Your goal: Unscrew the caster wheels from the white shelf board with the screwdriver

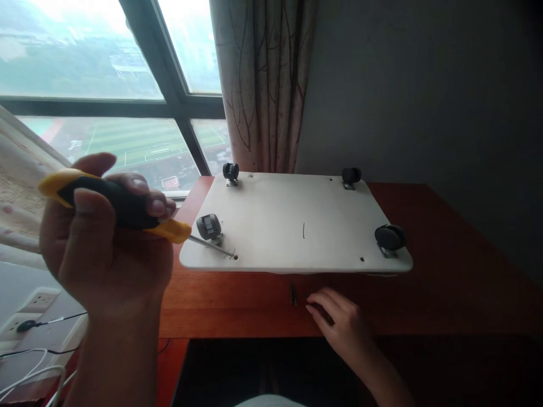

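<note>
My left hand (110,237) is raised at the left, its fingers wrapped round the yellow and black handle of a screwdriver (123,203). The shaft slants down to the right, and its tip appears beside a hole near the front left corner of a white board (271,215); contact there I cannot tell. Close to that corner stands a black caster (210,227). My right hand (339,316) rests low over the table in front of the board, thumb and fingertips drawn together; whatever they pinch is too small to make out. Small screw-like pieces (293,295) lie just left of it.
Other black casters (390,237) stand at the board's remaining corners. A thin dark L-shaped mark or piece (304,230) shows on the board. Beneath is a reddish wooden table (445,254). Curtains (267,85) and a window are behind; wall sockets (40,299) and cables sit lower left.
</note>
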Motion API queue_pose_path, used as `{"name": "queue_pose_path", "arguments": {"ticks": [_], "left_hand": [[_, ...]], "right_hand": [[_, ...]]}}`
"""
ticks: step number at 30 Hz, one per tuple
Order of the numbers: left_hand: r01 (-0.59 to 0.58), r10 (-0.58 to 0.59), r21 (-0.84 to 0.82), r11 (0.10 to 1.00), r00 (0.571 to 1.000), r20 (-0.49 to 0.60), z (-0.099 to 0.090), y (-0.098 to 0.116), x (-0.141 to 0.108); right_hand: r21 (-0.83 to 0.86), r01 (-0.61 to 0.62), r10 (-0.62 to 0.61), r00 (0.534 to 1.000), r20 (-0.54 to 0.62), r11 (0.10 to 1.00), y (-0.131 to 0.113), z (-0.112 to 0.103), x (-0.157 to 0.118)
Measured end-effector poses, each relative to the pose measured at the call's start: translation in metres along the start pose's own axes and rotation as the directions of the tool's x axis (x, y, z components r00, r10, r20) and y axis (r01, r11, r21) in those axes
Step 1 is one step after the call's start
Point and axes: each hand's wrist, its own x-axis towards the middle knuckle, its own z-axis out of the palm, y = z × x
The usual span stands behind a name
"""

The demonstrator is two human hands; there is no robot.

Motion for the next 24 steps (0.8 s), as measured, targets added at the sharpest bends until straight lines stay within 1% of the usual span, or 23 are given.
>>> {"name": "queue_pose_path", "arguments": {"ticks": [2, 4, 8, 9, 11, 12, 13, 14, 15, 16, 17, 18, 19, 20, 21, 22, 24], "left_hand": [[-0.032, 0.032, 0.048, 0.998, 0.999, 0.017, 0.004, -0.002, 0.001], [-0.031, 0.03, 0.074, 0.997, 0.999, 0.011, 0.008, -0.003, 0.001], [-0.05, 0.049, 0.105, 0.993, 0.999, 0.015, 0.011, -0.004, 0.002], [-0.056, 0.055, 0.104, 0.993, 0.998, 0.019, 0.011, -0.004, 0.002], [-0.044, 0.041, 0.088, 0.995, 0.999, 0.036, 0.011, -0.005, 0.004], [-0.026, 0.023, 0.077, 0.997, 0.999, 0.049, 0.011, -0.006, 0.005], [-0.009, 0.004, 0.068, 0.998, 0.998, 0.068, 0.011, -0.007, 0.007], [0.002, -0.008, 0.061, 0.998, 0.996, 0.093, 0.012, -0.008, 0.009], [0.006, -0.014, 0.06, 0.998, 0.992, 0.124, 0.014, -0.01, 0.012], [-0.013, 0.004, 0.056, 0.998, 0.988, 0.153, 0.016, -0.012, 0.017], [-0.049, 0.04, 0.046, 0.998, 0.983, 0.179, 0.019, -0.015, 0.022], [-0.083, 0.075, 0.034, 0.996, 0.976, 0.206, 0.022, -0.02, 0.028], [-0.116, 0.109, 0.014, 0.993, 0.967, 0.23, 0.026, -0.025, 0.036], [-0.133, 0.131, -0.008, 0.991, 0.957, 0.259, 0.03, -0.032, 0.044], [-0.139, 0.141, -0.026, 0.99, 0.95, 0.279, 0.034, -0.039, 0.054], [-0.135, 0.139, -0.036, 0.99, 0.939, 0.314, 0.037, -0.048, 0.063], [-0.103, 0.105, -0.027, 0.994, 0.914, 0.392, 0.043, -0.068, 0.085]], "right_hand": [[-0.046, -0.012, 0.013, 1.0, 0.008, 0.999, 0.002, 0.009, -0.001], [-0.064, -0.023, 0.023, 1.0, 0.013, 0.998, 0.001, 0.015, 0.002], [-0.024, -0.031, 0.031, 0.999, 0.011, 0.999, -0.003, 0.015, 0.006], [-0.007, -0.03, 0.03, 1.0, -0.008, 1.0, -0.003, 0.013, 0.005], [0.01, -0.034, 0.035, 0.995, -0.098, 0.999, 0.003, 0.005, -0.001], [0.011, -0.049, 0.05, 0.984, -0.17, 0.999, 0.008, 0.0, -0.006], [0.014, -0.083, 0.084, 0.963, -0.255, 0.996, 0.014, -0.006, -0.011], [0.029, -0.137, 0.138, 0.925, -0.355, 0.99, 0.021, -0.012, -0.016], [0.074, -0.208, 0.219, 0.858, -0.465, 0.975, 0.03, -0.019, -0.021], [0.157, -0.284, 0.322, 0.756, -0.569, 0.946, 0.039, -0.026, -0.024], [0.271, -0.318, 0.416, 0.624, -0.661, 0.909, 0.049, -0.034, -0.026], [0.377, -0.313, 0.489, 0.5, -0.714, 0.871, 0.06, -0.042, -0.025], [0.455, -0.295, 0.541, 0.397, -0.742, 0.84, 0.07, -0.049, -0.022], [0.515, -0.281, 0.585, 0.335, -0.739, 0.81, 0.081, -0.056, -0.018], [0.554, -0.288, 0.623, 0.3, -0.722, 0.781, 0.09, -0.061, -0.012], [0.583, -0.306, 0.657, 0.279, -0.701, 0.752, 0.099, -0.065, -0.006], [0.63, -0.338, 0.713, 0.274, -0.645, 0.699, 0.111, -0.069, 0.007]]}}
